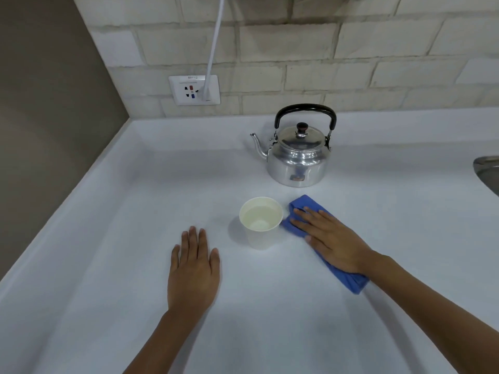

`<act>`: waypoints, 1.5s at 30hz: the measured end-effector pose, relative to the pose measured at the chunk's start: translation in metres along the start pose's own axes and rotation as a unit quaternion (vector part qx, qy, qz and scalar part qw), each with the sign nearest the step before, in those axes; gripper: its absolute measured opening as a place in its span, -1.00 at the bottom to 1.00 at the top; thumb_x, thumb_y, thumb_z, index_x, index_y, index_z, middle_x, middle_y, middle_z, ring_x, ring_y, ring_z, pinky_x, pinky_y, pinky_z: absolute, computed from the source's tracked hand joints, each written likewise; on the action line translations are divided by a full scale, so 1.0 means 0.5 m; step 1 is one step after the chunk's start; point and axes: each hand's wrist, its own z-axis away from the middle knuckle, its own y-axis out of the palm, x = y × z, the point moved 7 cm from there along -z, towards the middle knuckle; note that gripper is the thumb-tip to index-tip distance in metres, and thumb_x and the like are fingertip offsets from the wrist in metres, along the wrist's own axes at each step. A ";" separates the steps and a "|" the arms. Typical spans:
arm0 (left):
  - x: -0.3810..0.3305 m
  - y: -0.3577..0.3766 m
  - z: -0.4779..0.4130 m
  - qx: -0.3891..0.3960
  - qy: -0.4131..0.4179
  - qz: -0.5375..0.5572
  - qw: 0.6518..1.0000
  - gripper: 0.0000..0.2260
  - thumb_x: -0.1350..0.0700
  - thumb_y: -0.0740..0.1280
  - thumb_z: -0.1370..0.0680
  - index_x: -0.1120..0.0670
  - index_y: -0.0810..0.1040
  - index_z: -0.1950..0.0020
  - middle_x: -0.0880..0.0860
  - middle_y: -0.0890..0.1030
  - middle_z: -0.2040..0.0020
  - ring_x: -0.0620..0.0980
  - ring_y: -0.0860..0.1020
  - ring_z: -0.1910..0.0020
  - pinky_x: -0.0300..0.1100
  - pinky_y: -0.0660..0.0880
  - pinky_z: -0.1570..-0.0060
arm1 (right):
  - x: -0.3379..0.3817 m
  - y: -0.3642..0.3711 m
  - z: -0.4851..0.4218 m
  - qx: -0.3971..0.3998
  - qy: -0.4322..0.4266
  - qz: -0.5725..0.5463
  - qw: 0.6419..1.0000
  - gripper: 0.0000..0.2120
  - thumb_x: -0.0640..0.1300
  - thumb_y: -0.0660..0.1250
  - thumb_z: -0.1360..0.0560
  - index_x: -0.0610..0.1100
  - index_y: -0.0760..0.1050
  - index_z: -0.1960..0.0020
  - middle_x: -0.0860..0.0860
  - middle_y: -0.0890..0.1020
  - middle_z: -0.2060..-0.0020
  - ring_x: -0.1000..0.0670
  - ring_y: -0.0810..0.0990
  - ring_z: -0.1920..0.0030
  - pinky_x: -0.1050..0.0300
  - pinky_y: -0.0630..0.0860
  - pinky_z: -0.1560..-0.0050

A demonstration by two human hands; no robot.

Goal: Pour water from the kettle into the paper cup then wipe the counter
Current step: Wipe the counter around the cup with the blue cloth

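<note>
A shiny metal kettle [297, 155] with a black handle stands upright at the back of the white counter [135, 211], its spout pointing left. In front of it is a white paper cup [260, 224] holding water. Just right of the cup lies a folded blue cloth [302, 203]. My right hand [332, 241] lies flat on the cloth with fingers spread, pressing it onto the counter; the cloth's left edge is close to the cup. To the left of the cup, my left hand [193, 268] rests palm down on the bare counter, holding nothing.
A brick-pattern wall runs behind the counter, with a wall socket [194, 89] and a white cable [214, 44] plugged in. A brown side wall [48, 130] bounds the left. A metal sink rim [487, 171] shows at the right edge.
</note>
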 end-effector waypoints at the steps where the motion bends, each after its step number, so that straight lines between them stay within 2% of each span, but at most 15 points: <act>1: 0.000 0.002 0.000 0.001 0.000 -0.006 1.000 -0.42 -0.07 -0.27 -0.51 0.15 -0.06 -0.49 0.14 0.00 -0.53 0.06 -0.05 -0.51 -0.03 -0.08 -0.46 | -0.034 -0.012 0.009 -0.001 0.037 0.001 0.999 -0.56 -0.05 -0.01 -0.61 0.08 -0.02 -0.47 0.14 0.01 -0.49 0.15 -0.12 -0.48 0.16 -0.17 -0.47; 4: -0.003 -0.001 0.002 -0.001 0.000 -0.015 1.000 -0.41 -0.06 -0.29 -0.51 0.16 -0.05 -0.49 0.16 0.02 -0.53 0.08 -0.03 -0.51 -0.01 -0.06 -0.46 | -0.124 -0.041 0.001 -0.018 0.175 0.017 0.984 -0.57 -0.07 -0.01 -0.62 0.03 0.01 -0.46 0.02 0.04 -0.51 0.05 -0.07 -0.49 0.07 -0.11 -0.48; 8: -0.004 -0.001 -0.001 0.005 -0.001 -0.019 1.000 -0.48 -0.04 -0.20 -0.59 0.17 -0.06 -0.49 0.16 0.00 -0.53 0.09 -0.04 -0.51 0.00 -0.04 -0.47 | -0.113 -0.028 -0.011 -0.001 0.245 0.045 0.968 -0.56 -0.07 -0.06 -0.62 -0.01 -0.06 -0.48 -0.02 -0.03 -0.51 -0.02 -0.12 -0.50 0.03 -0.15 -0.48; 11: -0.003 0.002 -0.001 0.012 -0.005 -0.002 1.000 -0.51 0.00 -0.11 -0.61 0.16 -0.09 -0.49 0.14 -0.03 -0.54 0.07 -0.08 -0.51 -0.02 -0.08 -0.47 | -0.022 -0.013 0.009 -0.010 0.228 0.035 0.973 -0.55 -0.09 -0.05 -0.62 -0.04 -0.04 -0.48 -0.05 -0.01 -0.51 -0.07 -0.08 -0.50 0.01 -0.11 -0.48; 14: -0.004 0.001 0.001 0.014 -0.003 0.004 1.000 -0.51 -0.01 -0.12 -0.61 0.16 -0.10 -0.49 0.14 -0.05 -0.54 0.05 -0.09 -0.51 -0.04 -0.10 -0.47 | 0.125 -0.002 0.064 -0.041 0.140 0.046 0.988 -0.56 -0.09 -0.01 -0.57 -0.10 0.19 -0.43 -0.09 0.25 -0.44 -0.16 0.19 -0.44 -0.10 0.14 -0.43; 18: -0.001 0.001 -0.002 0.013 -0.003 0.011 1.000 -0.51 -0.01 -0.13 -0.61 0.15 -0.11 -0.49 0.12 -0.06 -0.54 0.04 -0.10 -0.51 -0.05 -0.11 -0.47 | 0.161 0.013 0.131 -0.012 0.063 0.024 0.998 -0.55 -0.02 -0.06 -0.59 0.03 0.04 -0.47 0.08 0.07 -0.48 0.00 -0.03 -0.48 0.11 -0.14 -0.46; 20: 0.001 0.002 -0.002 0.014 -0.004 0.016 1.000 -0.51 -0.01 -0.13 -0.61 0.15 -0.11 -0.49 0.12 -0.06 -0.54 0.04 -0.10 -0.51 -0.05 -0.12 -0.47 | 0.105 -0.002 0.126 -0.014 0.089 0.029 0.995 -0.55 -0.05 -0.02 -0.60 0.07 -0.02 -0.46 0.09 0.03 -0.48 0.04 -0.06 -0.49 0.15 -0.20 -0.46; 23: 0.001 0.003 -0.003 0.008 -0.005 0.019 1.000 -0.51 -0.01 -0.11 -0.61 0.16 -0.09 -0.49 0.13 -0.04 -0.54 0.05 -0.08 -0.51 -0.04 -0.11 -0.47 | 0.012 -0.025 0.103 -0.045 0.222 0.042 0.973 -0.56 -0.08 -0.02 -0.61 0.01 0.00 -0.47 0.02 0.03 -0.50 0.00 -0.06 -0.50 0.09 -0.15 -0.46; 26: 0.000 0.005 -0.003 0.013 -0.008 0.019 1.000 -0.51 -0.01 -0.12 -0.61 0.15 -0.11 -0.49 0.12 -0.05 -0.54 0.04 -0.09 -0.51 -0.05 -0.13 -0.46 | 0.011 -0.019 0.089 -0.048 0.283 0.070 0.955 -0.55 -0.09 -0.05 -0.61 -0.07 -0.03 -0.48 -0.06 0.00 -0.51 -0.07 -0.10 -0.50 0.00 -0.13 -0.48; 32: -0.001 0.002 -0.002 0.008 -0.010 0.013 1.000 -0.51 0.00 -0.11 -0.61 0.18 -0.08 -0.49 0.15 -0.02 -0.54 0.07 -0.06 -0.51 -0.03 -0.10 -0.47 | 0.201 0.014 0.090 -0.060 0.238 0.047 0.968 -0.52 -0.10 -0.04 -0.58 -0.16 -0.01 -0.47 -0.15 0.04 -0.50 -0.20 -0.04 -0.48 -0.12 -0.07 -0.46; 34: -0.001 -0.001 -0.003 0.014 -0.012 0.018 1.000 -0.51 0.00 -0.11 -0.61 0.19 -0.08 -0.49 0.15 -0.03 -0.54 0.07 -0.07 -0.51 -0.03 -0.10 -0.47 | 0.265 0.027 0.090 -0.047 0.225 0.049 0.972 -0.50 -0.04 -0.16 -0.57 -0.15 -0.03 -0.48 -0.14 0.01 -0.50 -0.20 -0.07 -0.48 -0.15 -0.10 -0.45; 37: -0.001 -0.004 0.000 0.036 -0.010 0.028 0.999 -0.51 0.00 -0.11 -0.62 0.20 -0.11 -0.49 0.15 -0.06 -0.54 0.06 -0.10 -0.51 -0.06 -0.14 -0.47 | 0.277 0.034 0.086 -0.032 0.216 -0.022 0.976 -0.52 0.02 -0.14 -0.60 -0.07 -0.11 -0.48 -0.05 -0.11 -0.51 -0.08 -0.21 -0.49 -0.01 -0.23 -0.47; 40: -0.006 -0.019 0.012 0.046 -0.001 0.033 0.998 -0.51 0.00 -0.11 -0.63 0.22 -0.11 -0.48 0.16 -0.07 -0.54 0.06 -0.11 -0.51 -0.09 -0.18 -0.47 | 0.229 -0.013 0.087 -0.106 0.210 -0.198 0.951 -0.57 -0.02 0.03 -0.61 -0.10 0.14 -0.45 -0.04 0.19 -0.47 0.01 0.08 -0.47 0.16 -0.03 -0.45; 42: -0.023 -0.039 0.033 0.036 0.006 0.055 0.998 -0.51 0.00 -0.09 -0.62 0.21 -0.07 -0.48 0.15 -0.05 -0.54 0.05 -0.10 -0.51 -0.12 -0.21 -0.45 | 0.174 -0.051 0.089 -0.170 0.217 -0.221 0.935 -0.65 -0.13 0.08 -0.60 -0.14 0.29 -0.37 -0.09 0.41 -0.35 -0.03 0.33 -0.35 0.22 0.16 -0.35; 45: -0.110 -0.072 0.094 0.015 0.088 0.100 0.991 -0.55 0.04 -0.03 -0.62 0.17 0.04 -0.48 0.11 0.05 -0.53 0.00 -0.02 -0.51 -0.21 -0.24 -0.41 | 0.081 -0.069 0.082 -0.191 0.270 -0.262 0.907 -0.69 -0.21 0.08 -0.59 -0.18 0.37 -0.31 -0.13 0.50 -0.21 -0.07 0.45 -0.20 0.20 0.26 -0.25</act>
